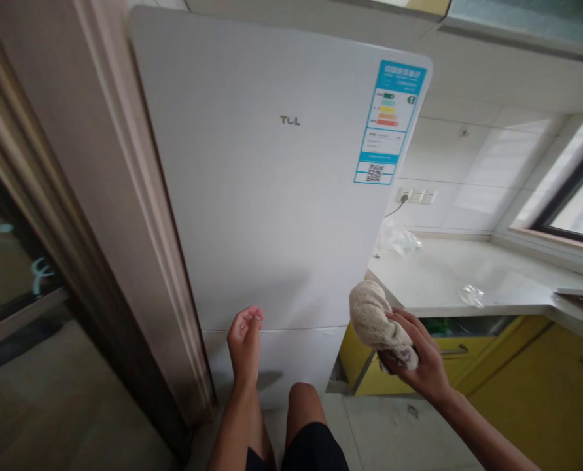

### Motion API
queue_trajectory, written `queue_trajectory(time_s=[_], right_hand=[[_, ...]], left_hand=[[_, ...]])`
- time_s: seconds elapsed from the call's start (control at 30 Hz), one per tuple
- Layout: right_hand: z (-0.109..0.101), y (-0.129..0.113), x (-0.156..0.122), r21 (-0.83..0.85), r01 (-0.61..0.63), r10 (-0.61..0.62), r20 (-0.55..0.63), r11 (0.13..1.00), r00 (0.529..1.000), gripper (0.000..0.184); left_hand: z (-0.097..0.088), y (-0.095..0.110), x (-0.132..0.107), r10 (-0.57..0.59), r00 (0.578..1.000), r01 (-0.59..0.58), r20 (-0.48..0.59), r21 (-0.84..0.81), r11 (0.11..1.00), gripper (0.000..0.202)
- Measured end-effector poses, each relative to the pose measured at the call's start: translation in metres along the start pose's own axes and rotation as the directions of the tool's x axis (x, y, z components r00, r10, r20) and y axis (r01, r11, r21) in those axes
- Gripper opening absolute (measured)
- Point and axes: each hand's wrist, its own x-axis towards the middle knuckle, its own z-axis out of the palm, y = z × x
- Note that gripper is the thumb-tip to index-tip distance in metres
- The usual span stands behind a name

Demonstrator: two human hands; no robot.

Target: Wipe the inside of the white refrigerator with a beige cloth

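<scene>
A tall white fridge (271, 196) stands straight ahead, its doors closed, with a blue energy label (390, 122) at the upper right of the top door. My left hand (245, 340) hangs in front of the seam between the two doors, fingers loosely curled, holding nothing. My right hand (416, 360) grips a crumpled beige cloth (373, 314) near the fridge's right edge, apart from the door. My knee (303, 405) shows below, between the arms.
A brown door frame (99, 229) rises on the left. On the right a white countertop (468, 275) carries bits of clear plastic (394, 239) and sits over yellow cabinets (517, 373). A wall socket (416, 195) and a window (576, 203) lie beyond.
</scene>
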Motion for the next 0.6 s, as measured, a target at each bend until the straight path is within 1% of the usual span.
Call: queue_trajectory(time_s=[0.07,0.13,0.2,0.27,0.33,0.4,0.5,0.6], right_hand=[[0.002,-0.010,-0.003,-0.008,0.035,-0.035,0.006,0.999,0.999,0.054],[0.007,-0.020,-0.007,-0.013,0.050,-0.049,0.015,0.999,0.999,0.055],[0.012,-0.029,-0.013,-0.010,0.051,-0.051,0.029,0.999,0.998,0.057],[0.018,-0.036,-0.019,-0.006,0.045,-0.045,0.034,0.999,0.998,0.059],[0.023,-0.040,-0.026,0.006,0.029,-0.029,0.037,1.000,0.999,0.061],[0.027,-0.042,-0.033,0.025,0.007,-0.009,0.058,1.000,0.998,0.064],[0.031,-0.045,-0.040,0.045,-0.016,0.012,0.089,0.999,0.996,0.068],[0.034,-0.057,-0.040,0.080,-0.065,0.058,0.080,0.995,0.995,0.068]], left_hand=[[-0.012,0.009,0.031,0.133,0.987,-0.127,-0.085,0.068,0.989,0.039],[-0.024,0.018,0.061,0.263,0.955,-0.237,-0.135,0.179,0.955,0.039],[-0.034,0.028,0.088,0.339,0.928,-0.295,-0.154,0.252,0.922,0.039],[-0.043,0.037,0.111,0.382,0.910,-0.328,-0.160,0.283,0.901,0.041],[-0.052,0.044,0.129,0.423,0.898,-0.364,-0.123,0.332,0.870,0.047],[-0.060,0.048,0.143,0.446,0.893,-0.393,-0.058,0.380,0.837,0.054],[-0.067,0.049,0.161,0.437,0.899,-0.409,0.024,0.404,0.818,0.062],[-0.070,0.048,0.178,0.412,0.907,-0.409,0.081,0.398,0.821,0.062]])
